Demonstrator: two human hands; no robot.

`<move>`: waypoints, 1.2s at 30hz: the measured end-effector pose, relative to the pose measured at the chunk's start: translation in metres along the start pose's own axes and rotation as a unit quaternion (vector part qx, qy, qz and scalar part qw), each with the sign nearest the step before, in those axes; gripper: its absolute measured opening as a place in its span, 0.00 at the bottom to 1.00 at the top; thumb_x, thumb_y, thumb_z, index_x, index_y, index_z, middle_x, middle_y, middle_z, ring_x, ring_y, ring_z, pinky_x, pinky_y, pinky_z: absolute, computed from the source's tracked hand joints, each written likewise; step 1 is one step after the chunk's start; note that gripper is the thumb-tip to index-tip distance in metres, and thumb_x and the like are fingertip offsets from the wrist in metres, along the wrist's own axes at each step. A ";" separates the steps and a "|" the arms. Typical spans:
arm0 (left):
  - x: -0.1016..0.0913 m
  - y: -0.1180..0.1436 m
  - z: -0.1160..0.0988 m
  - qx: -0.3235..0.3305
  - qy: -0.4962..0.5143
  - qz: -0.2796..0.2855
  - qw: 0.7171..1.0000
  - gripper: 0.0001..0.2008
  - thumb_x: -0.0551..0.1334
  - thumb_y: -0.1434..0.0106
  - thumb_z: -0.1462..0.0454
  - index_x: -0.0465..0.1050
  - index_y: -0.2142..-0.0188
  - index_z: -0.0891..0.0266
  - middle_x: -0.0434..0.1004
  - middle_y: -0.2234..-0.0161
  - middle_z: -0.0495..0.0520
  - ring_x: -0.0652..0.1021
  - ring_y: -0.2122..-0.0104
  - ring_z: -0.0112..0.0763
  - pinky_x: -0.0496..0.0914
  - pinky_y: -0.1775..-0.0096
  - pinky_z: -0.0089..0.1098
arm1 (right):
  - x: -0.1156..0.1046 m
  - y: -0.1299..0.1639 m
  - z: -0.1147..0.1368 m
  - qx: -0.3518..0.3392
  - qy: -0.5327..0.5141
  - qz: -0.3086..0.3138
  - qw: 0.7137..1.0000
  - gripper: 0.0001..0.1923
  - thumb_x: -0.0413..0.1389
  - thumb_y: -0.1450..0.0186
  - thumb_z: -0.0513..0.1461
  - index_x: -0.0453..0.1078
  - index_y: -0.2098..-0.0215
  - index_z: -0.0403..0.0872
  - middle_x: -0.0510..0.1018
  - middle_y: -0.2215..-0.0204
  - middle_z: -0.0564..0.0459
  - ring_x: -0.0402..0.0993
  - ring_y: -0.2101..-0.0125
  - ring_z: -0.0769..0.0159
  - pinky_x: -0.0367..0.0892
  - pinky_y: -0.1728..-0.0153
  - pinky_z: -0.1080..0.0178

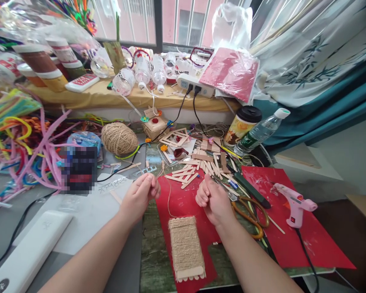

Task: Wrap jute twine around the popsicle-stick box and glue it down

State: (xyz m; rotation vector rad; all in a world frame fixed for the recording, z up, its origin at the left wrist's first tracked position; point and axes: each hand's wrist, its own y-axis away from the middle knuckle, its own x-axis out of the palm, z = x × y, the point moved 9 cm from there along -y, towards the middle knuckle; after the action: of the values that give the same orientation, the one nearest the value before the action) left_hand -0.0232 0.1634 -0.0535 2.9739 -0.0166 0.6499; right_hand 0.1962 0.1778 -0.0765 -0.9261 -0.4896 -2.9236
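Observation:
Above the worktop, my left hand and my right hand are apart, fingers curled in, with nothing visible in either. Below and between them lies a popsicle-stick panel wrapped in jute twine, its bare rounded stick ends showing at the bottom. It rests on a red sheet. A strand of twine runs up from its top edge. Scissors with amber handles lie right beside my right hand. Loose popsicle sticks are heaped just beyond my hands.
A pink glue gun stands on red paper at right. Behind it are a water bottle and a lidded cup. At left are a twine ball, pipe cleaners and a white oblong device. A power strip sits on the sill.

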 end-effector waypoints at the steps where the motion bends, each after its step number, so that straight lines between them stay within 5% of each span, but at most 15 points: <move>1: 0.001 0.001 0.002 -0.006 -0.014 0.007 1.000 0.16 0.62 0.27 0.55 0.70 0.70 0.61 0.67 0.78 0.46 0.69 0.75 0.27 0.64 0.69 0.28 | -0.001 0.000 0.002 -0.009 -0.001 -0.005 1.000 0.32 0.70 0.37 0.56 0.60 0.82 0.48 0.62 0.87 0.62 0.56 0.86 0.75 0.54 0.83 0.68; 9: 0.015 0.013 0.007 -0.051 -0.082 0.113 0.989 0.14 0.71 0.33 0.55 0.81 0.62 0.65 0.83 0.67 0.57 0.78 0.70 0.32 0.71 0.64 0.32 | -0.006 -0.002 0.006 -0.041 0.003 -0.020 0.999 0.21 0.75 0.41 0.48 0.70 0.74 0.47 0.73 0.77 0.59 0.65 0.78 0.74 0.63 0.76 0.69; 17: 0.025 0.017 0.010 -0.051 0.000 0.153 0.987 0.20 0.60 0.25 0.56 0.64 0.73 0.60 0.58 0.82 0.42 0.62 0.82 0.24 0.56 0.76 0.29 | -0.009 -0.005 0.002 -0.025 -0.010 -0.032 0.999 0.21 0.76 0.43 0.47 0.70 0.75 0.47 0.73 0.78 0.59 0.62 0.79 0.74 0.63 0.78 0.70; 20: 0.022 0.015 0.005 -0.021 -0.030 0.132 0.991 0.24 0.59 0.25 0.54 0.60 0.77 0.59 0.56 0.84 0.42 0.63 0.83 0.25 0.54 0.77 0.29 | -0.007 -0.004 0.000 -0.016 -0.001 -0.026 1.000 0.22 0.76 0.43 0.47 0.70 0.76 0.46 0.73 0.78 0.59 0.62 0.79 0.74 0.63 0.78 0.70; 24: 0.015 0.011 0.000 -0.002 -0.048 0.088 0.995 0.22 0.61 0.26 0.52 0.69 0.74 0.61 0.67 0.82 0.46 0.72 0.77 0.28 0.63 0.71 0.29 | -0.009 -0.003 -0.002 -0.010 0.014 -0.037 0.999 0.23 0.76 0.43 0.50 0.71 0.75 0.46 0.72 0.80 0.59 0.62 0.81 0.74 0.62 0.80 0.70; 28: 0.008 0.008 0.001 -0.006 -0.065 0.057 0.996 0.15 0.68 0.31 0.53 0.80 0.63 0.64 0.85 0.69 0.56 0.80 0.68 0.32 0.70 0.63 0.31 | -0.003 0.000 -0.008 0.025 0.037 -0.009 0.999 0.25 0.74 0.43 0.54 0.71 0.75 0.46 0.72 0.83 0.59 0.62 0.84 0.74 0.61 0.83 0.70; 36: 0.002 0.010 0.007 -0.008 -0.080 0.060 0.995 0.13 0.75 0.39 0.55 0.84 0.64 0.64 0.88 0.66 0.59 0.84 0.66 0.39 0.75 0.59 0.36 | -0.002 0.002 -0.003 0.010 0.033 -0.010 0.999 0.19 0.81 0.51 0.41 0.77 0.72 0.46 0.85 0.71 0.54 0.80 0.72 0.70 0.78 0.67 0.70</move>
State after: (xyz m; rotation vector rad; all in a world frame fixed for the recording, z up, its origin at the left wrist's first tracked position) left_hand -0.0187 0.1526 -0.0582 3.0184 -0.2138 0.4193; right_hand 0.1964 0.1751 -0.0799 -0.8240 -0.5273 -2.9497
